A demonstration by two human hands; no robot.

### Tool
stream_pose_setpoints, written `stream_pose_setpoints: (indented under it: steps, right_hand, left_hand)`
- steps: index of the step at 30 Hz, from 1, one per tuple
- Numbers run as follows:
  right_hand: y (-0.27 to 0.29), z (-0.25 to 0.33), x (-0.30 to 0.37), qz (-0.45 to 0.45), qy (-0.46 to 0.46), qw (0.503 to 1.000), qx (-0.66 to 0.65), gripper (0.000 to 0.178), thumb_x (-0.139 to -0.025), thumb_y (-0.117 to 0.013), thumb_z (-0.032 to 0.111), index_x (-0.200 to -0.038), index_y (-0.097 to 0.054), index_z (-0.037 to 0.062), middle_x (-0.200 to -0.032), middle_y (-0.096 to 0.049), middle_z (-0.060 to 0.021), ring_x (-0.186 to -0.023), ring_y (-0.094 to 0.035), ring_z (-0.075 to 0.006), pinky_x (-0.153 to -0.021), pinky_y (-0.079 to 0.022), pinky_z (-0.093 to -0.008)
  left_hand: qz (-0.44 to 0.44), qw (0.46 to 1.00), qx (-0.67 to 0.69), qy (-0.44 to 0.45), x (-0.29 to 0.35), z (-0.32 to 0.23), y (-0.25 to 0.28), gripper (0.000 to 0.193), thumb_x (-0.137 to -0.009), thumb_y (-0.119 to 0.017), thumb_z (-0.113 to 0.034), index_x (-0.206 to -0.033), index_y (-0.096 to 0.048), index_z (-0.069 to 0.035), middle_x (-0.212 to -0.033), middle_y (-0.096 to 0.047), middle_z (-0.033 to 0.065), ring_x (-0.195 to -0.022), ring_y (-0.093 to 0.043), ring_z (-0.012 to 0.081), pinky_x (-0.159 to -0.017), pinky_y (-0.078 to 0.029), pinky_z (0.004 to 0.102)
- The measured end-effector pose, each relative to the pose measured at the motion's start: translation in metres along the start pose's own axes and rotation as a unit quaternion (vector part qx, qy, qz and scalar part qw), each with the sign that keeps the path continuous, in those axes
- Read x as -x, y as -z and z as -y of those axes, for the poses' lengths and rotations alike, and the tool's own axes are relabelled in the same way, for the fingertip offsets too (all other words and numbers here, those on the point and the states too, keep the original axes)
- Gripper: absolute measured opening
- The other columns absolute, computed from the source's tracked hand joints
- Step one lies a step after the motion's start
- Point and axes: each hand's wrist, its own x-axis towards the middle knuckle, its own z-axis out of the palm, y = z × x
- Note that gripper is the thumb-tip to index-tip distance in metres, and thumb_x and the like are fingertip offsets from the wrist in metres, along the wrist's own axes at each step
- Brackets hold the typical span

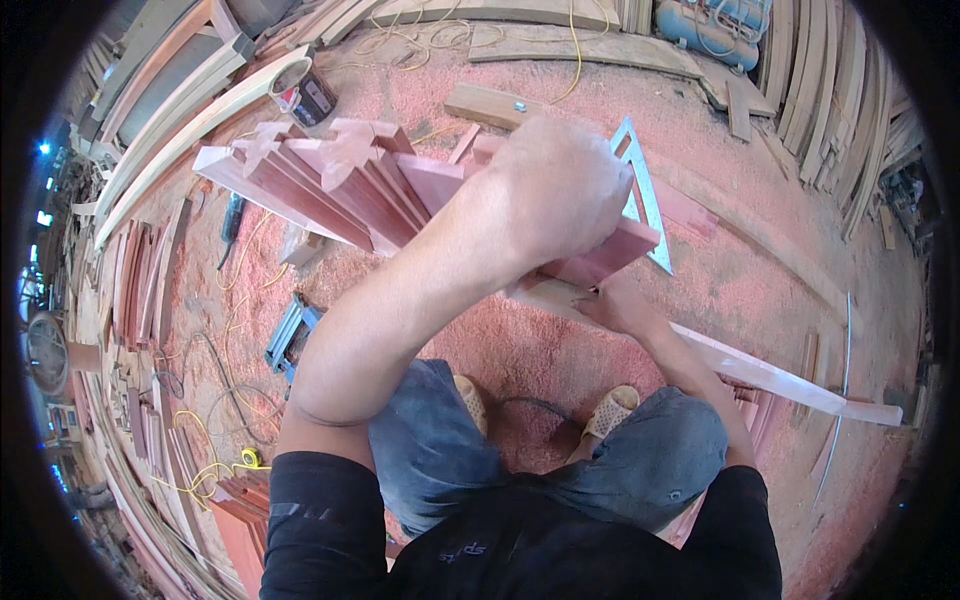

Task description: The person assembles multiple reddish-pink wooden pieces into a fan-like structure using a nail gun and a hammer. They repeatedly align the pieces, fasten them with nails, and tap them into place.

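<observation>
My left hand (562,188) is closed in a fist over a reddish wooden board (608,258) in front of me. Its fingers face away, so what they hold is hidden. Just right of that fist, a silver triangular set square (645,195) stands tilted against the far side of the board. My right hand (618,305) is lower, with fingers bent around the near lower edge of the same board. A long pale strip of wood (755,372) runs from beside this hand to the right. Reddish profiled timbers (340,185) with notched ends lie left of my left forearm.
A blue power tool (288,335) lies left of my knees, near cords and a yellow tape measure (251,458). A bucket (303,92) stands at the far left. Pinkish sawdust covers the floor. Planks (820,110) and a blue compressor tank (708,35) are at the far right.
</observation>
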Motion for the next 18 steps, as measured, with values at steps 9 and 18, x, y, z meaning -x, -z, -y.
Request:
stream_pose_setpoints:
  steps: [9, 18]
  right_hand:
    - [-0.008, -0.006, 0.004, -0.022, 0.028, 0.998, -0.049, 0.049, -0.088, -0.083, 0.025, -0.134, -0.072, 0.0125, -0.113, -0.076, -0.0234, -0.103, -0.074, -0.0412, -0.091, -0.060, -0.0509]
    - [-0.036, -0.038, 0.003, -0.024, 0.070, 0.997, -0.003, 0.041, -0.085, -0.085, 0.032, -0.116, -0.078, 0.0064, -0.102, -0.076, -0.0244, -0.096, -0.074, -0.0453, -0.086, -0.061, -0.0526]
  left_hand:
    - [0.035, 0.975, 0.219, -0.028, 0.025, 0.004, 0.032, 0.038, -0.095, -0.080, -0.037, -0.111, -0.074, -0.003, -0.099, -0.075, 0.0168, -0.093, -0.074, 0.0379, -0.077, -0.058, 0.0464]
    - [-0.060, 0.961, 0.254, 0.090, 0.054, 0.049, 0.052, 0.028, -0.106, -0.070, -0.027, -0.112, -0.074, 0.001, -0.096, -0.073, 0.0194, -0.091, -0.073, 0.0393, -0.077, -0.055, 0.0460]
